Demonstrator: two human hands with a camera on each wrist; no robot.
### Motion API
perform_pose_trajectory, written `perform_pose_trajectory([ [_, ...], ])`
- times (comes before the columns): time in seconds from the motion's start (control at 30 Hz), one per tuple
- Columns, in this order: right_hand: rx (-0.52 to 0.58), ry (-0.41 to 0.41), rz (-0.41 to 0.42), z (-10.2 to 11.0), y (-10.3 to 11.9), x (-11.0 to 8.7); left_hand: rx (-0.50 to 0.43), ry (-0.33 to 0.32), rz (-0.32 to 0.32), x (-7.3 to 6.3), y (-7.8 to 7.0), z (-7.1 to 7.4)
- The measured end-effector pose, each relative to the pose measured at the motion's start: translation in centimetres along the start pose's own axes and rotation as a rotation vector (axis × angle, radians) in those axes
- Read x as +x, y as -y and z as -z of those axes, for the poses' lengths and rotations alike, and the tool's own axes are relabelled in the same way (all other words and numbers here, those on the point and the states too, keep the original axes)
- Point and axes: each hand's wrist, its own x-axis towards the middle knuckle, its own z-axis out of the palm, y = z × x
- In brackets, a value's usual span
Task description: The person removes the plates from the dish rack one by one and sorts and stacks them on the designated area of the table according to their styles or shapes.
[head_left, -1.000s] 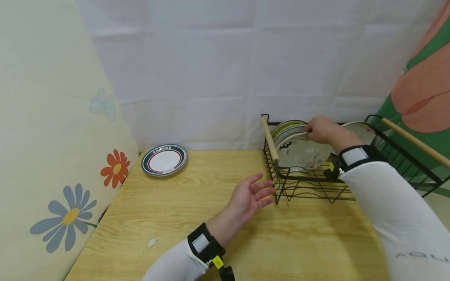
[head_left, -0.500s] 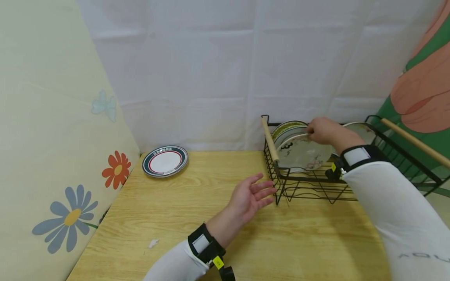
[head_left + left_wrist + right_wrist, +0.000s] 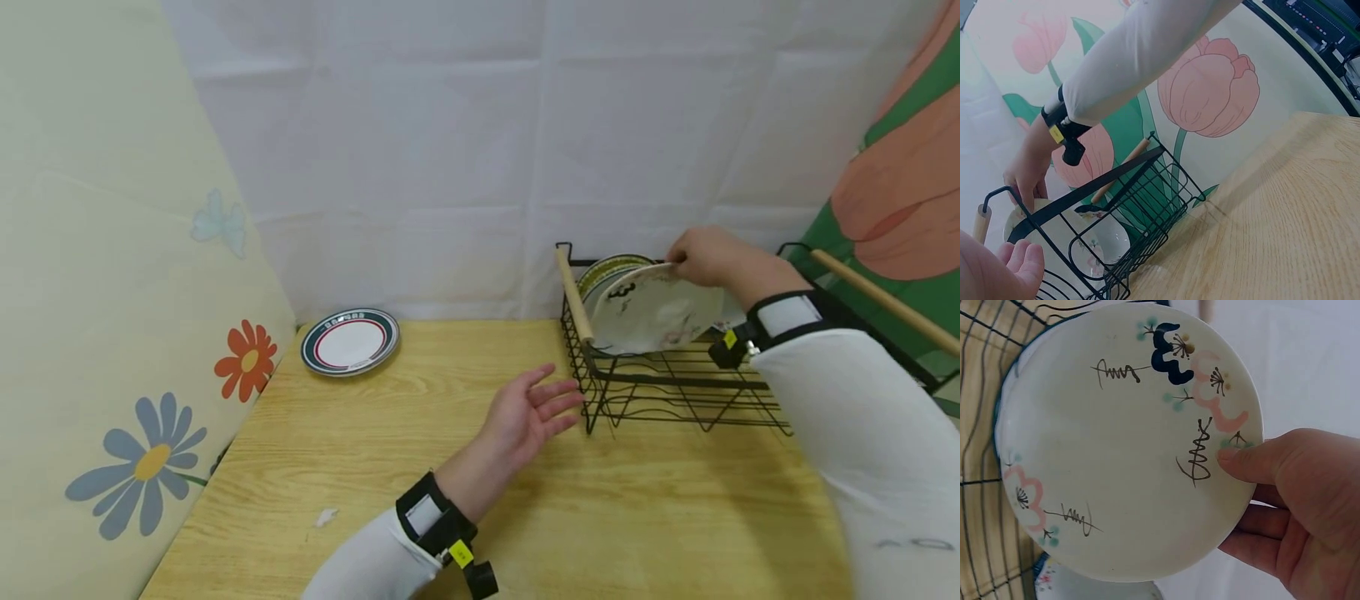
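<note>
My right hand (image 3: 705,257) pinches the top rim of a white plate (image 3: 652,312) painted with pink and dark flowers. In the right wrist view the thumb lies on the face of this plate (image 3: 1122,456) and the fingers are behind it. The plate stands tilted at the left end of a black wire dish rack (image 3: 675,382). Behind it in the rack are more plates, one with a green patterned rim (image 3: 611,268). My left hand (image 3: 528,412), palm turned up and fingers loosely spread, holds nothing beside the rack's front left corner.
A plate with a dark green rim and red ring (image 3: 351,342) lies on the wooden table (image 3: 420,375) at the back left. The rack has wooden handles (image 3: 573,296) at both ends. A white cloth (image 3: 420,150) hangs behind the table. A white scrap (image 3: 326,517) lies near the front left.
My right hand has risen and shifted right, lifting the flowered plate a little in the rack. My left hand has barely moved.
</note>
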Motion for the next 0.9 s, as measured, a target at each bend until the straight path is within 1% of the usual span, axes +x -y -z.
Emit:
perform_pose_trajectory([
  [0.2, -0.025, -0.018, -0.001, 2.8, -0.2, -0.5, -0.015, 0.002, -0.010, 0.0, -0.3, 0.2],
  [0.33, 0.021, -0.009, -0.053, 4.5, -0.2, -0.9, -0.010, 0.011, -0.028, 0.0, -0.7, 0.5],
  [0.47, 0.085, -0.021, -0.113, 5.9, -0.6, -1.5, -0.010, 0.007, -0.051, 0.0, -1.6, 0.9],
  [0.53, 0.150, -0.027, -0.154, 6.3, -1.0, -1.9, -0.012, 0.004, -0.062, 0.0, -2.3, 1.1],
  [0.63, 0.291, -0.043, -0.226, 6.3, -1.7, -2.4, -0.019, 0.000, -0.081, -0.1, -3.6, 1.5],
  [0.7, 0.393, -0.068, -0.267, 6.1, -2.1, -2.7, -0.028, -0.002, -0.093, -0.3, -4.4, 1.9],
  [0.9, 0.659, -0.129, -0.334, 4.7, -3.2, -3.6, -0.039, 0.027, -0.135, -1.0, -6.5, 2.7],
])
